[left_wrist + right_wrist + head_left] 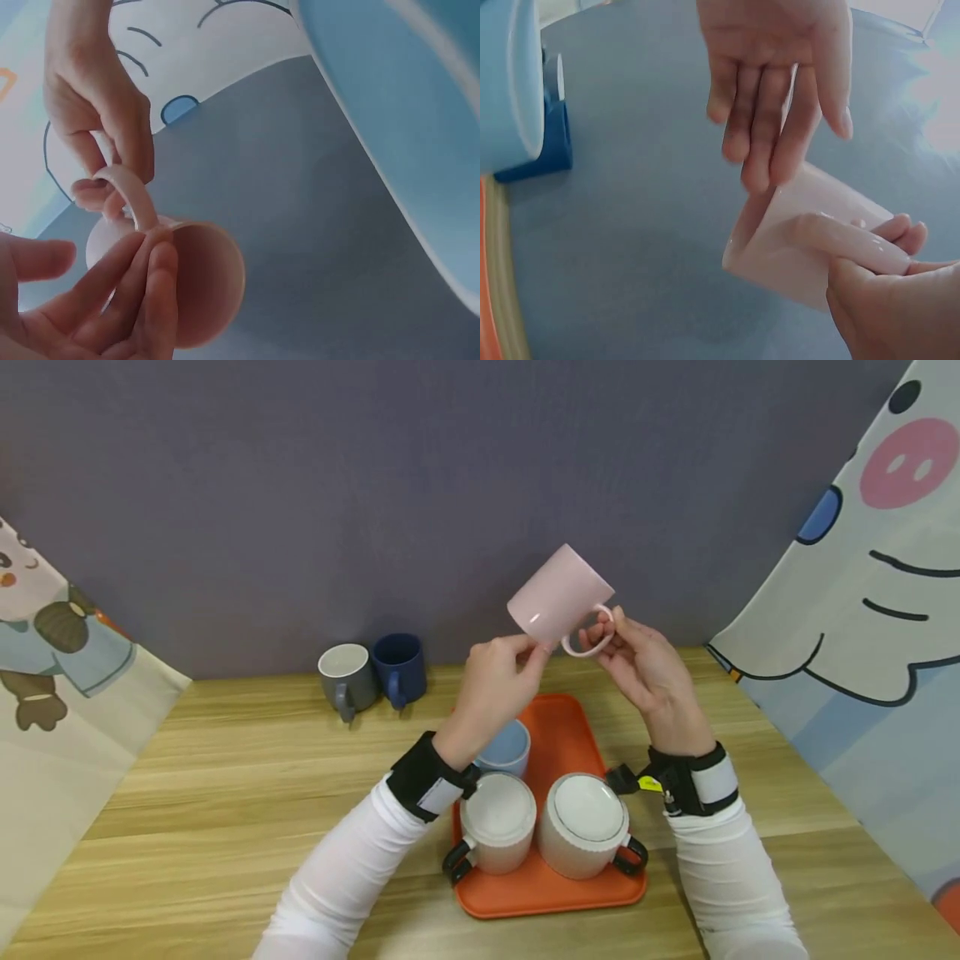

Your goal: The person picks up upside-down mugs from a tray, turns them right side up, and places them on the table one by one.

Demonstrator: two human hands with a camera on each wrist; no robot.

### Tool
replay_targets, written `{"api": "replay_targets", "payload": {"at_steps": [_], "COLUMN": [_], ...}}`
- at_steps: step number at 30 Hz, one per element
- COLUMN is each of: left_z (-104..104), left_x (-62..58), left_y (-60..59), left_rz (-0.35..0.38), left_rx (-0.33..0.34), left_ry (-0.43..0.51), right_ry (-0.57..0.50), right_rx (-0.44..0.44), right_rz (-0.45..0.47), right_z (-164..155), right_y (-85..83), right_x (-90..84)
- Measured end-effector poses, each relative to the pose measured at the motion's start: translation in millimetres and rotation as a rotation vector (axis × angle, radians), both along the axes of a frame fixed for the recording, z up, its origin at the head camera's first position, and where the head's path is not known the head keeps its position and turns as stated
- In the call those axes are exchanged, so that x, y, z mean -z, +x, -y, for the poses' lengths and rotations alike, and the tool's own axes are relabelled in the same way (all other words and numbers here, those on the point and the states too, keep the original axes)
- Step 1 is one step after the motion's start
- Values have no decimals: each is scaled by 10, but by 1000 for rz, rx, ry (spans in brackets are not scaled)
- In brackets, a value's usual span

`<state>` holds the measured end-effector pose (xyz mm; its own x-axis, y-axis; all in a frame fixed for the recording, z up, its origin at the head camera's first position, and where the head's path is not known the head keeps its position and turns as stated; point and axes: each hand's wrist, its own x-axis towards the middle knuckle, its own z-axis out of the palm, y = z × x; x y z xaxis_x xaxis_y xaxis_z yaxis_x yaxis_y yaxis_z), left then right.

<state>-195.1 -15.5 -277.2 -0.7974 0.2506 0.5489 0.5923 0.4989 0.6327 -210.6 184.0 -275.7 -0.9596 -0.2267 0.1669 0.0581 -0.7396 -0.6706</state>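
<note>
The pink mug (558, 593) is held tilted in the air above the far end of the orange tray (558, 727). The right hand (648, 672) pinches its handle; the left hand (495, 681) touches its rim with straight fingertips. Below the grip, three mugs occupy the tray. Left of the grip, open tabletop (225, 777) extends to the grey mug (347, 678) and navy mug (400, 668) at the wall.

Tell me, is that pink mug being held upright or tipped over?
Tipped. The pink mug is held in the air above the orange tray, its base pointing up and away; the right hand pinches its handle, and the left hand touches its rim.
</note>
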Motion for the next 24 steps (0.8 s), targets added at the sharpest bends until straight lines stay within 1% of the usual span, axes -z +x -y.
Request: {"api": "replay_targets", "payload": {"at_steps": [3, 7, 11, 13, 15, 16, 18, 20, 22, 24], "left_z": [-25, -36, -55, -74, -95, -106, -126, -142, -152, -154], "left_x": [-5, -26, -62, -74, -87, -92, -96, -98, -88, -74], "left_y": [13, 23, 31, 30, 29, 25, 15, 8, -1, -5], "left_rz": [35, 82, 138, 181, 265, 321, 455, 580, 665, 710], "left_rx": [18, 14, 27, 45, 80, 106, 171, 224, 259, 270], "left_ry": [-7, 3, 7, 8, 39, 70, 166, 280, 377, 443], "right_ry": [-47, -117, -158, -170, -179, -182, -161, -143, -122, -98], "right_rx": [-8, -37, -50, -51, -56, -58, -51, -38, -24, -8], "right_rz": [19, 21, 14, 19, 30, 38, 46, 51, 56, 56], "right_z": [19, 27, 36, 52, 74, 89, 122, 151, 175, 201], "right_y": [0, -8, 20, 45, 68, 72, 79, 82, 83, 87], "right_x": [-20, -42, -73, -91, -98, -100, -96, -87, -75, -63]}}
